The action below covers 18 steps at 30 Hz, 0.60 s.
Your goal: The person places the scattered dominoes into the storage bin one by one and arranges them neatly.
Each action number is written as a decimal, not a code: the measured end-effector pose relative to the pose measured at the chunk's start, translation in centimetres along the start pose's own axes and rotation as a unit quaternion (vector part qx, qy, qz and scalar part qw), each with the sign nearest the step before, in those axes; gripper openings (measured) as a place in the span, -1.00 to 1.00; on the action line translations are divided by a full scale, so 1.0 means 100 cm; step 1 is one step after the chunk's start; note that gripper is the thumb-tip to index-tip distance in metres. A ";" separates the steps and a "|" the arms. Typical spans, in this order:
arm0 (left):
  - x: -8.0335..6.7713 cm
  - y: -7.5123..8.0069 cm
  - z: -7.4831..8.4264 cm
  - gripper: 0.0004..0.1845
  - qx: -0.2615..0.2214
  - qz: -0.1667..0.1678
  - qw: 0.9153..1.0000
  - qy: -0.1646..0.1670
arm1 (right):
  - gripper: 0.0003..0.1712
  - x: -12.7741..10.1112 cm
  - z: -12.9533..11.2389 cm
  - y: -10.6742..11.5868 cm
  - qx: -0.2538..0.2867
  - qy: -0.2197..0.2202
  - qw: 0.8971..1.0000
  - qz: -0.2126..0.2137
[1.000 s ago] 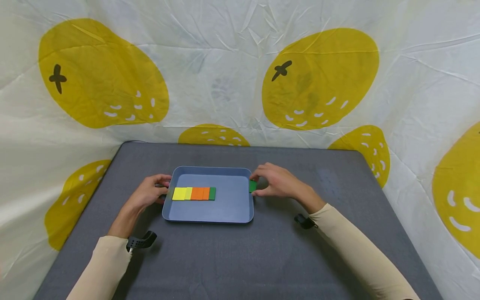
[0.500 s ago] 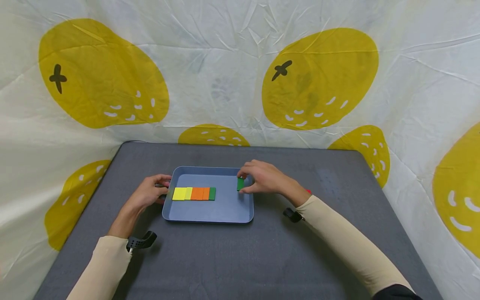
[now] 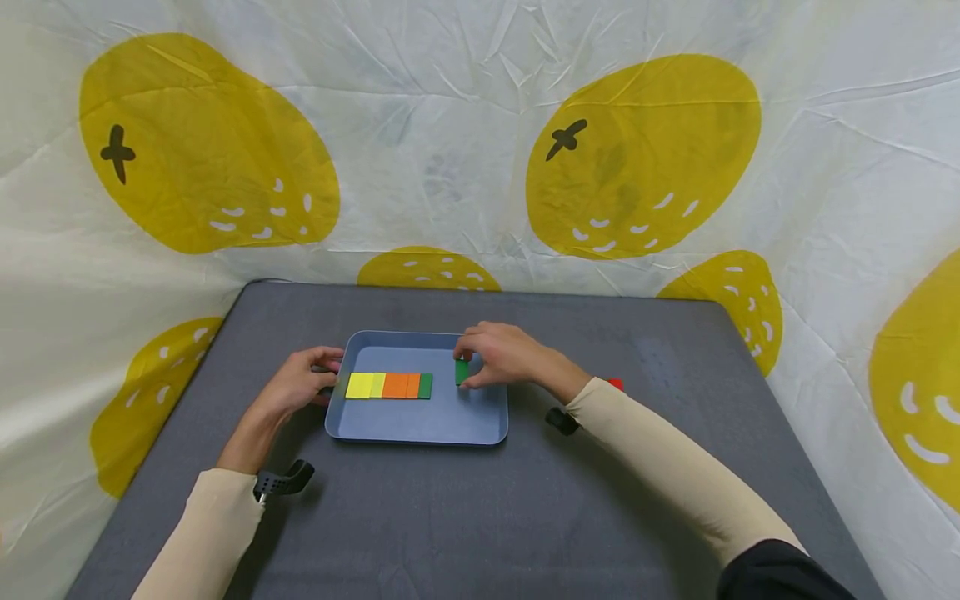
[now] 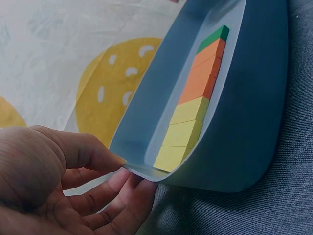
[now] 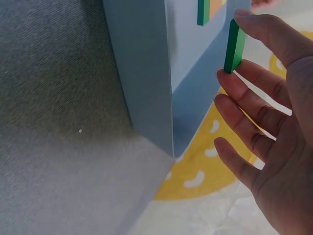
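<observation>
From the head view, the right hand (image 3: 501, 357) pinches a green block (image 3: 461, 372) over the blue tray (image 3: 420, 427), a little way right of the row of blocks (image 3: 388, 387). The left hand (image 3: 300, 385) holds the tray's left edge on the gray counter (image 3: 480, 517).

The left wrist view shows fingers (image 4: 122, 196) curled around the tray rim (image 4: 142, 174).

The right wrist view shows the green block (image 5: 234, 45) squeezed between thumb and finger.
</observation>
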<state>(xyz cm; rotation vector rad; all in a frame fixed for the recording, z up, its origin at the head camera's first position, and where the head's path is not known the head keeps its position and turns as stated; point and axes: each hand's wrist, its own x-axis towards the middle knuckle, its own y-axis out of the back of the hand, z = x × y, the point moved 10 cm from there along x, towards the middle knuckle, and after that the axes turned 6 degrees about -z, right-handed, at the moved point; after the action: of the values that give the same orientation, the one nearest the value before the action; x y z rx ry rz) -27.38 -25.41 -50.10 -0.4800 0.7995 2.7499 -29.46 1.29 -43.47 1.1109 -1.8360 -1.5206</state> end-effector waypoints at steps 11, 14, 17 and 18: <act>0.000 0.000 0.001 -0.46 -0.002 -0.001 1.000 -0.001 | -0.49 0.028 -0.007 -0.017 -0.019 -0.006 0.998 -0.062; 0.000 0.000 0.001 -0.46 -0.001 -0.001 1.000 0.000 | -0.49 0.034 -0.011 -0.020 -0.021 -0.004 0.997 -0.069; 0.000 0.000 0.001 -0.46 0.000 -0.001 1.000 -0.001 | -0.49 0.039 -0.013 -0.024 -0.026 -0.008 0.997 -0.076; 0.000 0.000 0.001 -0.46 0.000 -0.001 1.000 -0.002 | -0.49 0.041 -0.013 -0.026 -0.030 -0.011 0.996 -0.079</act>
<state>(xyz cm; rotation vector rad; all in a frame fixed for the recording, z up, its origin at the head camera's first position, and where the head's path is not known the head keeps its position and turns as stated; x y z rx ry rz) -27.38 -25.33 -49.99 -0.4752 0.7981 2.7479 -29.89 -2.97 -46.14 1.2399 -1.7398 -1.6713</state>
